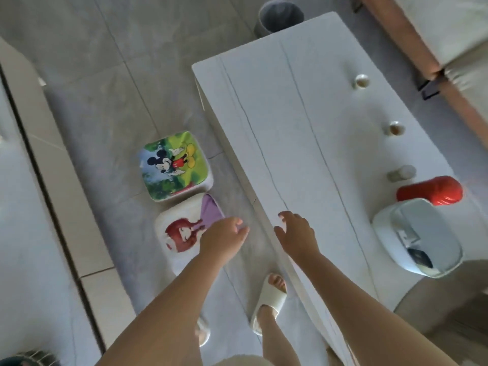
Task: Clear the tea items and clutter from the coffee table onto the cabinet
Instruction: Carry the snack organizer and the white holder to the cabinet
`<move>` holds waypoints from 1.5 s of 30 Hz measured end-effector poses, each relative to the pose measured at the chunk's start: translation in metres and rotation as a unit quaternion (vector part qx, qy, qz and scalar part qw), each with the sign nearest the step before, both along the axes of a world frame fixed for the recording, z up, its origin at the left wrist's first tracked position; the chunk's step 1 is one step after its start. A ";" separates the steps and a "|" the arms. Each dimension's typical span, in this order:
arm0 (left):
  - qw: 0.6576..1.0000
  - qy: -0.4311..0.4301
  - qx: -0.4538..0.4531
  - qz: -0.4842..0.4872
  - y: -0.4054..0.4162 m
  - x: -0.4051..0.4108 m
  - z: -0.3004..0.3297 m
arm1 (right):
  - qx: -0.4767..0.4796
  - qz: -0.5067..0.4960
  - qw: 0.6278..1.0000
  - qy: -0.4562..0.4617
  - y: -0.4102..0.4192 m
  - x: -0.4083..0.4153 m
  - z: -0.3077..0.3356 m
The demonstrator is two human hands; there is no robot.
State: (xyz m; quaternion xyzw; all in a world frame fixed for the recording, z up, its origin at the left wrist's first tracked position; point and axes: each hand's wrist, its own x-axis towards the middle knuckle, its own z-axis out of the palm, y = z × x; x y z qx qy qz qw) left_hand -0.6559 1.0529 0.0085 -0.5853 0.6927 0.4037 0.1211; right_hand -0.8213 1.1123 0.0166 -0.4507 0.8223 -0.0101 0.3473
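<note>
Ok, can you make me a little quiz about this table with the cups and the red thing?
1. True or false: the left hand and right hand both hold nothing.
2. How many small round white teacups stand upright along the far edge of the white marble-look coffee table?
3. What lies next to the white plastic lidded bin: A) a red glossy canister on its side, B) a blue plate, C) a green book?

Key
1. True: both hands are open, fingers relaxed.
2. Two: one teacup and another teacup. A third small pale item lies beyond them, too blurred to name.
3. A.
</note>
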 end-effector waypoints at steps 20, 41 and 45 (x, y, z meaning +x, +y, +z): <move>0.975 0.066 0.008 -0.213 0.066 -0.318 -0.022 | -0.047 -0.339 0.939 0.024 0.144 -0.281 -0.009; 0.967 0.107 0.175 -0.149 0.081 -0.443 -0.098 | -0.065 -0.566 0.822 -0.015 0.203 -0.327 -0.091; 0.970 0.125 0.181 -0.103 0.074 -0.428 -0.083 | -0.065 -0.547 0.835 -0.002 0.190 -0.321 -0.079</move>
